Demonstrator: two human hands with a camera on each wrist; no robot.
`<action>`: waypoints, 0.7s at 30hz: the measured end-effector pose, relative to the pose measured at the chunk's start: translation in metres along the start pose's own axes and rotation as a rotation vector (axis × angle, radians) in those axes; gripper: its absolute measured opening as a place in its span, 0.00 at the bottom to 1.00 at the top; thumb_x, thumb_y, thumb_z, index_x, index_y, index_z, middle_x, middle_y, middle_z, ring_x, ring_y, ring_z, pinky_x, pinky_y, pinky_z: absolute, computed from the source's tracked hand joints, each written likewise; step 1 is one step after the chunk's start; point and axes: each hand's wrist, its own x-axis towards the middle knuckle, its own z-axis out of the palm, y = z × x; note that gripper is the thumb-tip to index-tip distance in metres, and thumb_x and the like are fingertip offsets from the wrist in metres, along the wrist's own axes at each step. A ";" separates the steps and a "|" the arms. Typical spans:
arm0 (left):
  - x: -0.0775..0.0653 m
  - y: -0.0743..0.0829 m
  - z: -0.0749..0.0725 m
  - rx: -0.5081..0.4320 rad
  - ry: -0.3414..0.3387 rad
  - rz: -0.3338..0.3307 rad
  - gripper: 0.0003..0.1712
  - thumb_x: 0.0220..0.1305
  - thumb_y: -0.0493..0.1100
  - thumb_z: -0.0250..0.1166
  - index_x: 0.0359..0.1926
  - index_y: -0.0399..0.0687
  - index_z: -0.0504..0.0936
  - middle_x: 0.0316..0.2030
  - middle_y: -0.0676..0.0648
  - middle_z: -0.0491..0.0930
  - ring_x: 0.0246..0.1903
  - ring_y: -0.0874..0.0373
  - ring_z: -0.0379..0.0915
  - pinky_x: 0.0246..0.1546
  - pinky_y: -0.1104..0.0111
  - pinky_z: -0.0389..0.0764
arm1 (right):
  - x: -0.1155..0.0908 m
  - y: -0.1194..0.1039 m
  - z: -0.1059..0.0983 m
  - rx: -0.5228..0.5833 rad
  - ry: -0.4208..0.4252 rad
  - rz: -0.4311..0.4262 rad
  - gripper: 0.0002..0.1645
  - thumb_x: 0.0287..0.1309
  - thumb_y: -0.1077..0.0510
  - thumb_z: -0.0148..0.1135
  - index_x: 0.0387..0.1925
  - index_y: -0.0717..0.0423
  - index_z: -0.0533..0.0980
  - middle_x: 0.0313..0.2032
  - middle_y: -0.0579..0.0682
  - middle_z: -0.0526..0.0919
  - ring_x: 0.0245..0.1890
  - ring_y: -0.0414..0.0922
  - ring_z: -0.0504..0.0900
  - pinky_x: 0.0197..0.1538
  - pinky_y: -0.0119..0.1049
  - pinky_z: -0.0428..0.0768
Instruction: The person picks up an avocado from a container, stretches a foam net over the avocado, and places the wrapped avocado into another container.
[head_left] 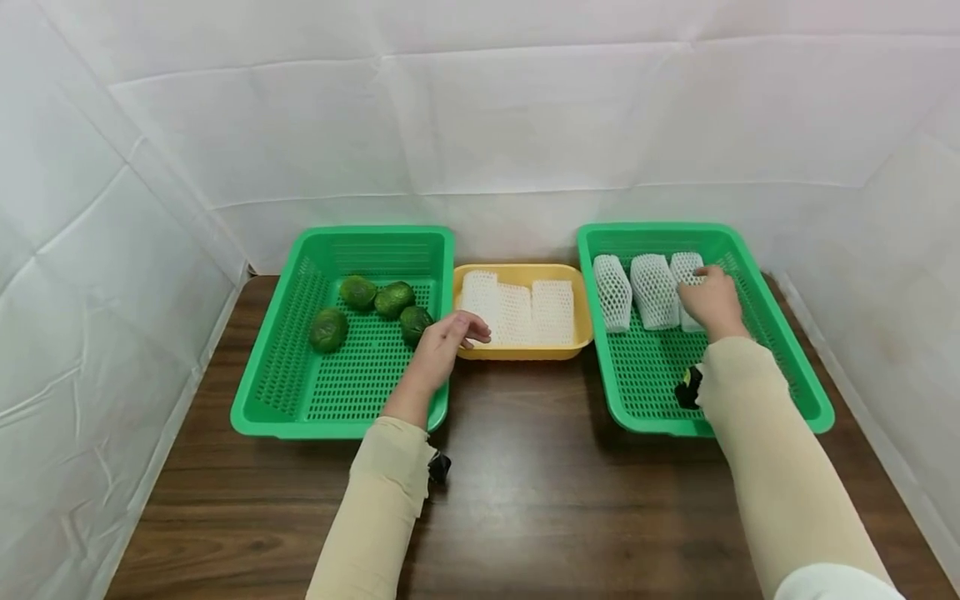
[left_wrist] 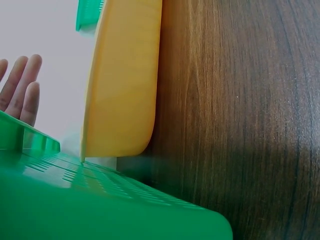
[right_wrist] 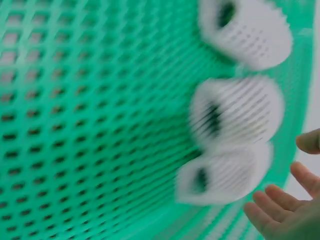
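Observation:
My left hand (head_left: 448, 335) hovers over the right rim of the left green basket (head_left: 341, 429), beside the yellow tray (head_left: 525, 353). Its fingers are loosely bent with nothing between them. Several dark green, mottled fruits like avocados (head_left: 328, 330) lie in that basket. White foam net sleeves (head_left: 553, 312) lie flat in the tray. Over the right green basket (head_left: 787, 367), my right hand (head_left: 712, 302) is beside the rightmost filled foam net sleeve (right_wrist: 225, 175). The right wrist view shows its fingers spread and apart from the sleeve. Two more filled sleeves (head_left: 654, 292) lie alongside, dark green showing at their ends.
The baskets and tray stand in a row at the back of a brown wooden table (head_left: 525, 483). White sheeting (head_left: 525, 125) hangs behind and on both sides. The tray sits between the two baskets, close to both.

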 end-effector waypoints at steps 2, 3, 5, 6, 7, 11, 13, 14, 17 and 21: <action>0.001 -0.001 0.001 -0.004 0.010 -0.019 0.20 0.74 0.37 0.39 0.41 0.24 0.74 0.40 0.28 0.76 0.43 0.36 0.73 0.45 0.46 0.71 | -0.006 -0.017 0.002 0.021 -0.022 -0.040 0.38 0.67 0.46 0.40 0.70 0.62 0.46 0.67 0.70 0.46 0.63 0.67 0.53 0.54 0.61 0.62; 0.001 0.000 0.001 0.000 0.019 -0.036 0.19 0.74 0.38 0.41 0.41 0.25 0.74 0.40 0.29 0.76 0.43 0.37 0.73 0.45 0.47 0.71 | -0.009 -0.026 0.003 0.036 -0.036 -0.062 0.37 0.67 0.47 0.41 0.70 0.61 0.47 0.67 0.69 0.47 0.63 0.66 0.53 0.55 0.61 0.62; 0.001 0.003 0.003 0.020 0.035 -0.067 0.17 0.72 0.40 0.46 0.41 0.27 0.75 0.39 0.30 0.77 0.43 0.38 0.73 0.46 0.51 0.72 | -0.020 -0.044 0.005 0.056 -0.069 -0.102 0.36 0.67 0.46 0.43 0.69 0.60 0.50 0.67 0.67 0.49 0.64 0.64 0.52 0.57 0.61 0.60; 0.001 0.004 0.004 0.031 0.040 -0.082 0.16 0.71 0.40 0.49 0.41 0.27 0.75 0.39 0.30 0.77 0.43 0.38 0.73 0.46 0.52 0.73 | -0.026 -0.052 0.007 0.057 -0.092 -0.120 0.36 0.67 0.46 0.44 0.69 0.59 0.51 0.67 0.66 0.50 0.65 0.63 0.52 0.58 0.60 0.60; 0.001 0.009 0.005 0.040 0.043 -0.105 0.15 0.70 0.38 0.50 0.41 0.27 0.75 0.39 0.30 0.77 0.43 0.38 0.73 0.47 0.52 0.72 | -0.032 -0.060 0.008 0.050 -0.115 -0.144 0.36 0.67 0.45 0.45 0.68 0.59 0.53 0.67 0.65 0.51 0.65 0.62 0.53 0.58 0.60 0.60; 0.002 0.007 0.006 0.079 0.071 -0.101 0.12 0.67 0.37 0.55 0.41 0.29 0.76 0.38 0.31 0.78 0.41 0.38 0.74 0.45 0.58 0.74 | -0.057 -0.083 0.019 0.024 -0.226 -0.218 0.34 0.65 0.44 0.49 0.65 0.58 0.58 0.66 0.63 0.55 0.64 0.60 0.56 0.58 0.57 0.62; 0.003 0.003 0.006 0.072 0.085 -0.091 0.11 0.67 0.36 0.55 0.41 0.28 0.76 0.38 0.31 0.78 0.41 0.39 0.74 0.46 0.59 0.74 | -0.067 -0.088 0.028 0.024 -0.263 -0.250 0.34 0.65 0.45 0.51 0.65 0.59 0.59 0.66 0.62 0.56 0.64 0.60 0.56 0.58 0.56 0.63; 0.004 -0.001 0.006 0.061 0.093 -0.088 0.11 0.67 0.37 0.55 0.42 0.29 0.76 0.38 0.31 0.78 0.41 0.39 0.75 0.46 0.59 0.74 | -0.071 -0.089 0.032 0.026 -0.270 -0.258 0.33 0.65 0.46 0.51 0.64 0.59 0.59 0.66 0.62 0.55 0.64 0.60 0.56 0.57 0.56 0.64; 0.007 -0.013 0.006 0.039 0.105 -0.087 0.11 0.68 0.38 0.53 0.45 0.31 0.73 0.38 0.33 0.78 0.41 0.42 0.76 0.46 0.58 0.74 | -0.079 -0.086 0.046 0.016 -0.247 -0.274 0.32 0.64 0.50 0.53 0.64 0.60 0.60 0.66 0.63 0.54 0.64 0.60 0.54 0.57 0.56 0.63; 0.010 -0.015 0.008 0.076 0.093 -0.105 0.13 0.70 0.41 0.52 0.51 0.40 0.69 0.39 0.38 0.78 0.40 0.48 0.76 0.43 0.59 0.74 | -0.086 -0.076 0.064 0.010 -0.190 -0.239 0.33 0.64 0.54 0.54 0.66 0.60 0.57 0.67 0.64 0.48 0.66 0.60 0.50 0.59 0.56 0.61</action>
